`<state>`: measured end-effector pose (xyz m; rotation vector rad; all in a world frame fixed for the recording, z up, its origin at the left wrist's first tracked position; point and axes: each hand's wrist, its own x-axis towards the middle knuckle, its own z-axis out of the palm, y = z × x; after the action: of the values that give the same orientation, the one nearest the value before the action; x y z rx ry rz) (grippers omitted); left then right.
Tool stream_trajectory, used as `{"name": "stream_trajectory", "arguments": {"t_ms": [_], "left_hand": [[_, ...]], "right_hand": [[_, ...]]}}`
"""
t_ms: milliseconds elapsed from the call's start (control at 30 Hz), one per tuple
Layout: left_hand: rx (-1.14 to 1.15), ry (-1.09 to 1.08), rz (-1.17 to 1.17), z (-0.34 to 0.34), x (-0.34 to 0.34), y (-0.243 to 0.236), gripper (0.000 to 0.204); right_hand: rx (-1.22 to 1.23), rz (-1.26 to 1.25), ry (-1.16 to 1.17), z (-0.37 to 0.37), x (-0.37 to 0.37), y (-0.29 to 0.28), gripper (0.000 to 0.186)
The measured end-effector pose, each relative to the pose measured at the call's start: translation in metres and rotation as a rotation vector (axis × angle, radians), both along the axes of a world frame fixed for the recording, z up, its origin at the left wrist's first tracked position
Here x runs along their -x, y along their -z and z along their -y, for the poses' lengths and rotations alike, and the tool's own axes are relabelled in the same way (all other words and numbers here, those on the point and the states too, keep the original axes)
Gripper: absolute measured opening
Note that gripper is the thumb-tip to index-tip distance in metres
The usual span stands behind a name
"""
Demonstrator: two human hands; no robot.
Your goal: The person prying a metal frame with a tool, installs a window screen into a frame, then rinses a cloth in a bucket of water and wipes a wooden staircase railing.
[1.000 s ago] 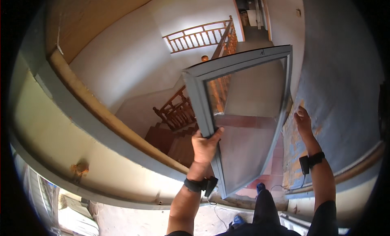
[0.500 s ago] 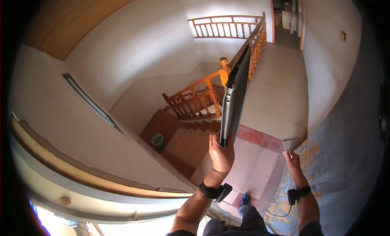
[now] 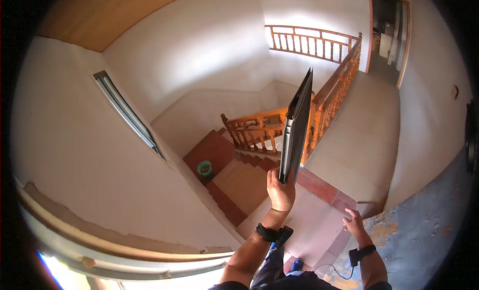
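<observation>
- The left hand (image 3: 281,194) was clamped on the near end of a dark metal-framed panel (image 3: 296,133), with fingers along its left side
- The panel was held nearly edge-on to the view, its middle passing in front of the orange-brown wooden balustrade (image 3: 338,76)
- The right hand (image 3: 354,223) hung near a blue-grey surface (image 3: 429,215) with ochre patches, well apart from the panel, its fingers apart and partly bent
- 2 black wrist straps (image 3: 269,233) showed, 1 on each arm
- A green bucket (image 3: 204,169) stood on the red-brown landing (image 3: 213,144), left of the panel
- A metal window frame (image 3: 128,113) ran along the left wall (image 3: 90,155), and a doorway (image 3: 388,40) stood open far right
</observation>
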<state>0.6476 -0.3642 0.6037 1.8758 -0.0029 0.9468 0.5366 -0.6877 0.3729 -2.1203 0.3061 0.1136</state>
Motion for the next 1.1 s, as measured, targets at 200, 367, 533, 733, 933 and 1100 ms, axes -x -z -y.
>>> {"name": "stream_trajectory", "arguments": {"t_ms": [200,367,533,733,933,1100], "left_hand": [[0.009,-0.087,-0.105,-0.041,-0.07,0.021,0.021],[-0.022,-0.108,-0.041,-0.071,-0.126,0.02,0.025],[-0.013,-0.175,-0.083,-0.111,-0.18,0.026,0.023],[0.033,-0.177,-0.107,-0.162,-0.22,0.011,0.022],[0.111,-0.179,-0.16,-0.174,-0.225,-0.013,0.021],[0.153,-0.292,-0.236,-0.198,-0.216,-0.027,0.027]], "right_hand": [[-0.317,-0.12,0.104,-0.047,-0.065,-0.027,0.044],[-0.151,-0.175,0.041,-0.056,-0.11,-0.01,0.05],[-0.241,-0.296,0.02,-0.06,-0.154,-0.003,0.05],[-0.304,-0.429,-0.006,-0.044,-0.23,0.036,0.05],[-0.298,-0.358,-0.288,-0.06,-0.35,0.04,0.045],[0.252,0.215,-0.958,-0.084,-0.446,0.049,0.027]]}}
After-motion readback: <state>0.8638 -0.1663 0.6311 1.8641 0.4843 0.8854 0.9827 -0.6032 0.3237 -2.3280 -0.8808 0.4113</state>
